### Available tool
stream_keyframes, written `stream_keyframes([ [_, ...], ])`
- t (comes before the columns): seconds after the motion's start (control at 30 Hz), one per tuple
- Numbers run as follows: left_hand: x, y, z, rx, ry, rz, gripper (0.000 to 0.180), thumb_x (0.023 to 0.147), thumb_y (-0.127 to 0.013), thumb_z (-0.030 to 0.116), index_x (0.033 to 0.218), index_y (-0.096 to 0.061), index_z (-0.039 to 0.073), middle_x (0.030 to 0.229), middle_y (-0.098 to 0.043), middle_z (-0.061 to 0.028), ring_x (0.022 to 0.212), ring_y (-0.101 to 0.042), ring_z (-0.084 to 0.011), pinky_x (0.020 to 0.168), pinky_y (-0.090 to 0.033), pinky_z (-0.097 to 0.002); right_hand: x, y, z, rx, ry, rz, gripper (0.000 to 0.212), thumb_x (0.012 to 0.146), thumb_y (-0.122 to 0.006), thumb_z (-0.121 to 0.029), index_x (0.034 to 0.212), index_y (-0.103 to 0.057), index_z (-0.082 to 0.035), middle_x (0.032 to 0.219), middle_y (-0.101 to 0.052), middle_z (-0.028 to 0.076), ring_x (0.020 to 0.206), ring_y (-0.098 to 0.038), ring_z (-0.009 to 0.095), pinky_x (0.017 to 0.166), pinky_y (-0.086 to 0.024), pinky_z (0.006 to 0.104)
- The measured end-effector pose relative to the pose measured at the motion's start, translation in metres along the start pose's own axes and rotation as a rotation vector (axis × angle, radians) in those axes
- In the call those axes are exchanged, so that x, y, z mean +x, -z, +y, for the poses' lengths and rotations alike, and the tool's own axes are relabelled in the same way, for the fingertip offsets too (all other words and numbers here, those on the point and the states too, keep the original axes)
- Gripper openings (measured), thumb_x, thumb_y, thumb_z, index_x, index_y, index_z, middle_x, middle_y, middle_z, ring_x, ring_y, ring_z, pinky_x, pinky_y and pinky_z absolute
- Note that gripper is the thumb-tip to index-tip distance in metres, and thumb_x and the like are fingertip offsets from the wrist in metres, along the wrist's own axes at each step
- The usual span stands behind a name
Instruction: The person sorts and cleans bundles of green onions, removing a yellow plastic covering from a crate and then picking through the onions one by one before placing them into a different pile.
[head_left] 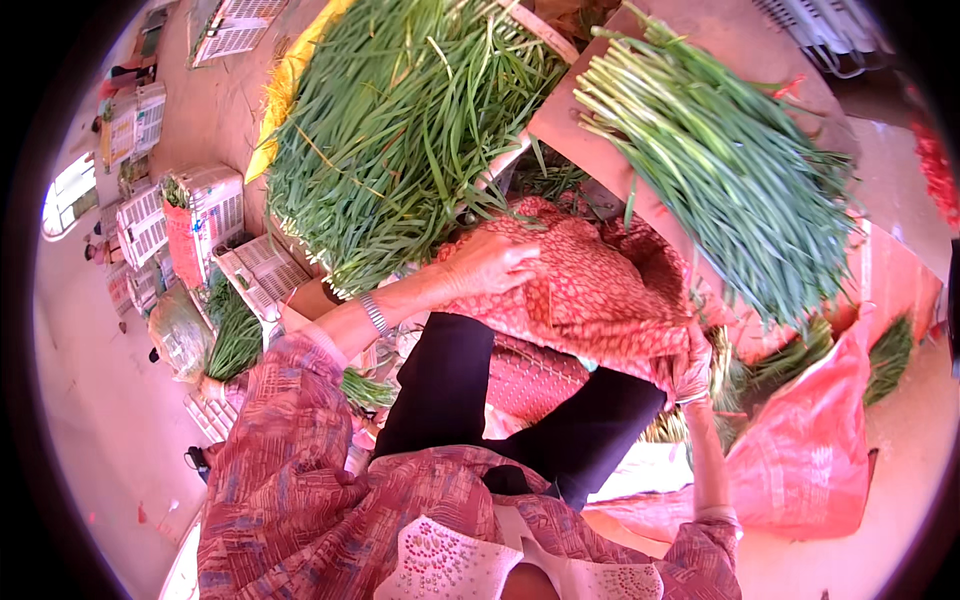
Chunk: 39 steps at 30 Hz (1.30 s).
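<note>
A red cloth with a pale spotted pattern (590, 290) is spread between my hands above my knees, bunched and folded toward its far side. My left hand (490, 264) is closed at its upper left part, fingers curled in on the fabric. Lower down on the right, my right hand (688, 368) grips the cloth's edge. Beyond my left hand lies a large heap of long green stalks that look like garlic chives (400, 130). A neater pile of similar stalks with pale ends (710, 160) rests on a board (565, 125) at the far right.
Red plastic sacking (800, 450) lies at the right, beside more green bunches (790, 360). Yellow sacking (290, 85) edges the big heap. White plastic crates (225, 200) stand on the floor at the left, with a green bundle (235, 335) near them.
</note>
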<state>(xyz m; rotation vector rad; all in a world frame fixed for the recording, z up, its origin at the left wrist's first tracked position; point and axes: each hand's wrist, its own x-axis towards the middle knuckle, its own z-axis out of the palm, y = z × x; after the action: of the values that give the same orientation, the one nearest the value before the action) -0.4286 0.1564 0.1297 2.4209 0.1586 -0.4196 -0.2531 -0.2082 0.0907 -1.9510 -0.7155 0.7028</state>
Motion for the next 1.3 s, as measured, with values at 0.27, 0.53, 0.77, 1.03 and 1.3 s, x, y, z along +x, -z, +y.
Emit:
stream_keyframes([
  [0.27, -0.111, 0.247, 0.058, -0.313, 0.165, 0.158, 0.017, 0.076, -0.075, 0.009, 0.086, -0.062, 0.003, 0.068, -0.058, 0.0011, 0.061, -0.051, -0.0056, 0.056, -0.044, -0.0229, -0.029, 0.140, -0.242, 0.239, -0.208, 0.365, 0.040, 0.095, -0.051, -0.010, 0.133, -0.049, 0.000, 0.116, -0.057, 0.007, 0.099, -0.055, 0.012, 0.083, -0.048, 0.0269],
  [0.53, -0.181, 0.415, 0.122, -0.032, -0.036, 0.580, 0.021, 0.078, -0.063, -0.003, 0.099, -0.065, 0.000, 0.091, -0.064, -0.0035, 0.082, -0.059, -0.0082, 0.071, -0.048, -0.0233, -0.040, 0.294, -0.473, 0.231, -0.033, 0.633, 0.044, 0.097, -0.049, -0.017, 0.138, -0.044, -0.001, 0.130, -0.053, 0.014, 0.118, -0.054, 0.024, 0.103, -0.042, 0.0382],
  [0.77, -0.232, 0.408, 0.139, -0.557, -0.157, 0.575, 0.036, 0.077, -0.053, -0.003, 0.112, -0.062, -0.002, 0.104, -0.067, -0.0048, 0.102, -0.062, -0.0132, 0.093, -0.047, -0.0281, -0.053, 0.308, -0.489, -0.309, 0.304, 0.053, 0.039, 0.098, -0.049, -0.020, 0.129, -0.052, 0.003, 0.126, -0.057, 0.012, 0.118, -0.052, 0.020, 0.104, -0.038, 0.0355],
  [1.03, -0.340, 0.453, 0.174, -0.738, 0.223, 0.331, 0.031, 0.063, -0.075, 0.011, 0.089, -0.060, 0.001, 0.085, -0.063, -0.0025, 0.073, -0.059, -0.0052, 0.064, -0.047, -0.0197, -0.106, 0.306, -0.494, 0.126, -0.018, -0.158, 0.033, 0.090, -0.064, -0.034, 0.104, -0.052, -0.006, 0.094, -0.056, 0.001, 0.082, -0.054, 0.009, 0.074, -0.042, 0.0235],
  [1.3, -0.388, 0.400, 0.179, -0.828, 0.410, -0.243, 0.032, 0.063, -0.084, 0.020, 0.072, -0.064, -0.002, 0.061, -0.059, -0.0007, 0.057, -0.056, -0.0059, 0.049, -0.043, -0.0244, -0.127, 0.283, -0.477, 0.384, -0.427, -0.896, 0.012, 0.083, -0.068, 0.002, 0.093, -0.064, 0.009, 0.083, -0.068, 0.016, 0.071, -0.068, 0.022, 0.066, -0.056, 0.0310],
])
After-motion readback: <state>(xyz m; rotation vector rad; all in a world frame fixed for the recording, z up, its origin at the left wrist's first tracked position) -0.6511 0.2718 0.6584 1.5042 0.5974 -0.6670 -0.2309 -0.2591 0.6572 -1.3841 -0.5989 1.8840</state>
